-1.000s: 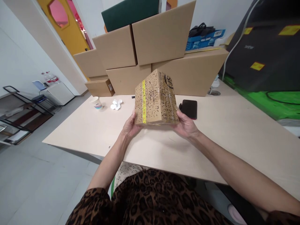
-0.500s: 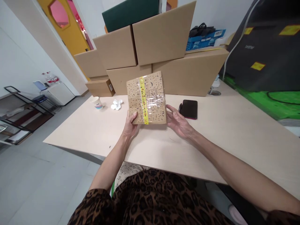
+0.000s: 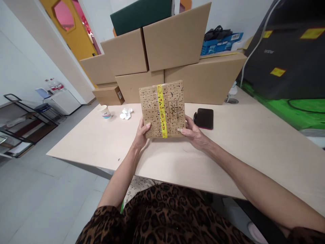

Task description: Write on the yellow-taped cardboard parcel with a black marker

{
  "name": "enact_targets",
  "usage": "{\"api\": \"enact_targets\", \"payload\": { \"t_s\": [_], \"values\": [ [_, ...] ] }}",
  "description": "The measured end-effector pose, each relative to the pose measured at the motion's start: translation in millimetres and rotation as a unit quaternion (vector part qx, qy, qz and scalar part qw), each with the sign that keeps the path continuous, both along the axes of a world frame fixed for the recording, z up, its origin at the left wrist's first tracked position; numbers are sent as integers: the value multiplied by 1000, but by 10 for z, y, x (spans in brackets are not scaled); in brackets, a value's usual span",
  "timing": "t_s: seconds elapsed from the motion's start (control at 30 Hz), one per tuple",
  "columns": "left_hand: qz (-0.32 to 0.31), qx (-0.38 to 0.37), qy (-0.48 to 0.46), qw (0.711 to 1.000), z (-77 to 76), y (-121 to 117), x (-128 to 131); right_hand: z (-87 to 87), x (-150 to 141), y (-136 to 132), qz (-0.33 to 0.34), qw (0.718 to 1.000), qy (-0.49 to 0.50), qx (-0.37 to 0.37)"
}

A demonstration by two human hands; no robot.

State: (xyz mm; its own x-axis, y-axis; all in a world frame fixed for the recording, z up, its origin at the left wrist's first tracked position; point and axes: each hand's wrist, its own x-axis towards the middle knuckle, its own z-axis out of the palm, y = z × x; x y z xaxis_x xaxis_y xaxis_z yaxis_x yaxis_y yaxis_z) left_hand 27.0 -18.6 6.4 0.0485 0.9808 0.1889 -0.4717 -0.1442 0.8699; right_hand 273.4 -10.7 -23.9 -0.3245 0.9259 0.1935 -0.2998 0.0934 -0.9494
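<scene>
I hold a small speckled cardboard box upright above the pale table, its broad face toward me. A yellow tape strip runs down that face, with a printed label to its right. My left hand grips the box's lower left corner, thumb on the front. My right hand grips the lower right corner, fingers closed round the edge.
A black phone lies just right of the box. A paper cup and a crumpled white tissue sit at the left. Large stacked cardboard boxes line the table's back. A blue crate rests on one of them.
The box has been turned from showing its corner and side to facing me flat. It then shifted slightly right, and my right hand closed onto its lower right corner.
</scene>
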Motion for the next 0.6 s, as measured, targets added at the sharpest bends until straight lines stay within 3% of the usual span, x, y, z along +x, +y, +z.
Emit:
{"api": "enact_targets", "payload": {
  "t_s": [0.1, 0.17, 0.23, 0.3, 0.4, 0.5, 0.6],
  "values": [
    [46, -3, -43, 998, 50, 42, -30, 11, 41, 71, -30, 999, -7, -20],
    [84, -5, -76, 994, 86, 79, -74, 17, 116, 163, -99, 995, -28, -5],
    [107, -7, -109, 988, 122, 108, -134, 23, 244, 278, -193, 977, -79, 33],
    [114, -16, -139, 984, 146, 126, -199, 36, 415, 393, -277, 941, -175, 83],
    [94, -62, -167, 979, 136, 149, -278, 78, 676, 526, -290, 856, -388, 180],
    [75, -119, -176, 974, 85, 180, -313, 119, 822, 604, -188, 730, -593, 282],
    [70, -155, -160, 972, 46, 199, -300, 131, 805, 651, -75, 603, -726, 323]
  ]
}}
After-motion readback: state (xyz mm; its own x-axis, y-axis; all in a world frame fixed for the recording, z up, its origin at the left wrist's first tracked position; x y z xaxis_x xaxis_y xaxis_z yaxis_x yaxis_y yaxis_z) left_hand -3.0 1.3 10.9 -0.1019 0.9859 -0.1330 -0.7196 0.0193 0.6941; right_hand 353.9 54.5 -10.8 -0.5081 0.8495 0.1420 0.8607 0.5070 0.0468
